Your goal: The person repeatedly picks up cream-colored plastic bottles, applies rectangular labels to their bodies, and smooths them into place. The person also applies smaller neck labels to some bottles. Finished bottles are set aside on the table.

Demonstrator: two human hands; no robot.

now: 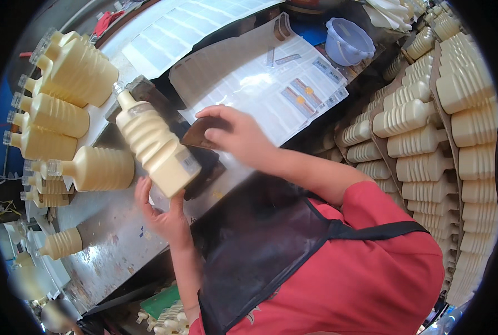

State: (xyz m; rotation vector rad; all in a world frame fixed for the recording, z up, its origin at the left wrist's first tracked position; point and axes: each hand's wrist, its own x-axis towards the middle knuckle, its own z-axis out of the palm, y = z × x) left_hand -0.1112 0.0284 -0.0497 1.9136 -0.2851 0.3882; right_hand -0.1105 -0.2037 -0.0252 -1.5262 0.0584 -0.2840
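Note:
A cream-coloured plastic bottle (155, 146) with swirled ridges and a clear cap lies tilted on a dark block-like rest (139, 89), with a small label near its base. My left hand (170, 220) holds the bottle at its base end, thumb on one side and fingers on the other. Just right of the bottle, my right hand (239, 134) pinches a flat brown scraper (201, 133), its edge close to the bottle's lower side.
Several similar bottles (101, 167) stand at the left on the metal worktable (109, 245). Printed label sheets (243, 72) lie at the back beside a lavender bucket (346, 44). Stacked bottles (416, 137) with cardboard dividers fill the right side.

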